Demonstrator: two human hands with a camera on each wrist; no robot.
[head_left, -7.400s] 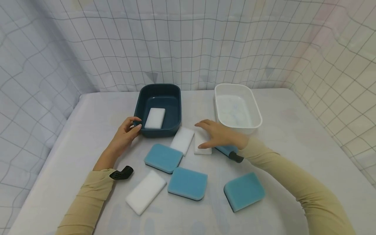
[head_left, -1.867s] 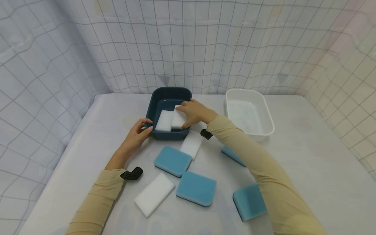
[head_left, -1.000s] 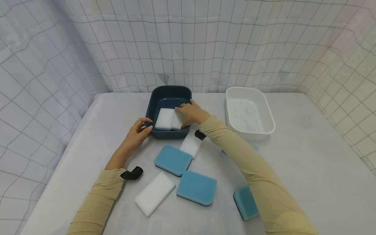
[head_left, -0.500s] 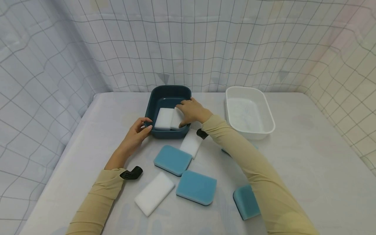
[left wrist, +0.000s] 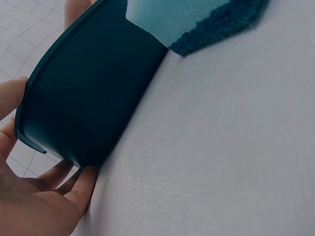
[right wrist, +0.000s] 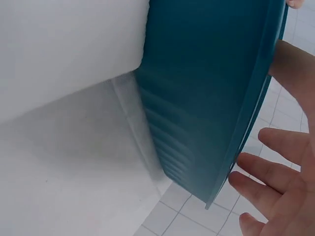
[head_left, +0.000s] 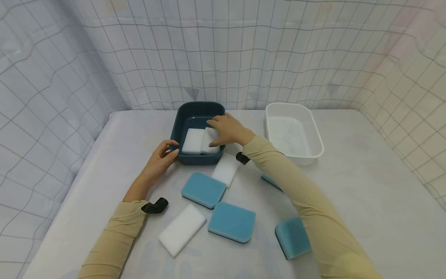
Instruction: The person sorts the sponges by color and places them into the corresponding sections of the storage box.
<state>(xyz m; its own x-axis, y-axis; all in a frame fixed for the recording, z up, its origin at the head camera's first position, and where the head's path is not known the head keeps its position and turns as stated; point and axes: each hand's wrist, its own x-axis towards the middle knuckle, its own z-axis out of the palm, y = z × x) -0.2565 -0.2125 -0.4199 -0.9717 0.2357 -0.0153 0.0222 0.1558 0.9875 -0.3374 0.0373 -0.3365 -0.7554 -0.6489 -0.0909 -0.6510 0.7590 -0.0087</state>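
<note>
At its left front corner, the dark blue plastic tub [head_left: 198, 160] is gripped by my left hand [head_left: 155, 164]; the left wrist view shows the thumb on the rim and fingertips under the wall. Inside the tub lie two white sponges [head_left: 192, 142], the right one [head_left: 208, 140] slightly overlapping the left. My right hand [head_left: 228, 130] hovers over the tub's right side, its thumb and fingers spread and apart from the sponge. In the right wrist view, the right fingers [right wrist: 268, 169] stand loosely beside the tub's wall [right wrist: 197, 88], holding nothing.
A white tub [head_left: 294, 159] stands at the back right. Before the dark tub lie white sponges [head_left: 225, 170] [head_left: 182, 229] and blue scouring sponges [head_left: 203, 190] [head_left: 232, 222] [head_left: 293, 238]. Another blue sponge [head_left: 271, 181] is partly hidden by the right sleeve. A gridded curtain [head_left: 223, 54] surrounds the table.
A second white sponge has gone from the table into the dark tub, carried by my right hand. That hand has since released it and lifted slightly. My left hand keeps its hold on the tub.
</note>
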